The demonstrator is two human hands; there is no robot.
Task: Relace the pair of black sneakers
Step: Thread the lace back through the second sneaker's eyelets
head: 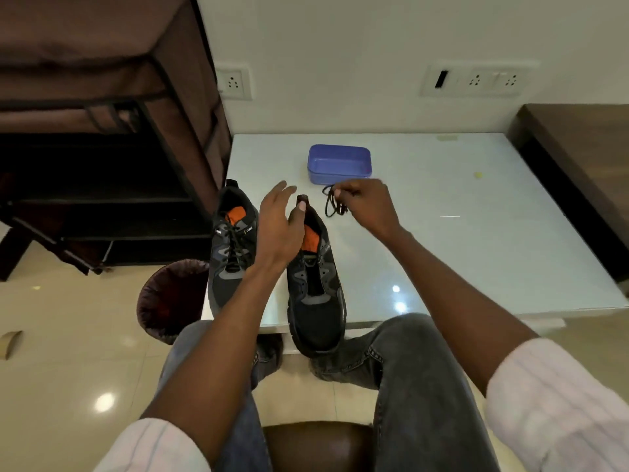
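A pale glossy table fills the centre and right of the frame, set against a white wall with sockets, and a dark shelf rack looms at the upper left. A brown bin sits on the tiled floor at the table's left edge, low in the left half.

On the table, two black sneakers with orange insoles lie side by side, toes toward the lower edge of the frame. The left sneaker is laced, cords crossing up its tongue. The right sneaker shows bare eyelets, and its toe overhangs the table's near edge above the knees.

The left hand hovers between the two, fingers spread and fairly straight, thumb touching the heel collar of the right sneaker; it grips nothing. Just right of it, in the centre of the frame, the right hand pinches a loose black lace in its fingertips, the coil dangling to the tabletop, just beside the right sneaker's heel. Above that hand, a blue tray rests on the table, open side up, close behind the lace.

Pale sleeves sit pushed up the forearms at the bottom corners, grey jeans below.
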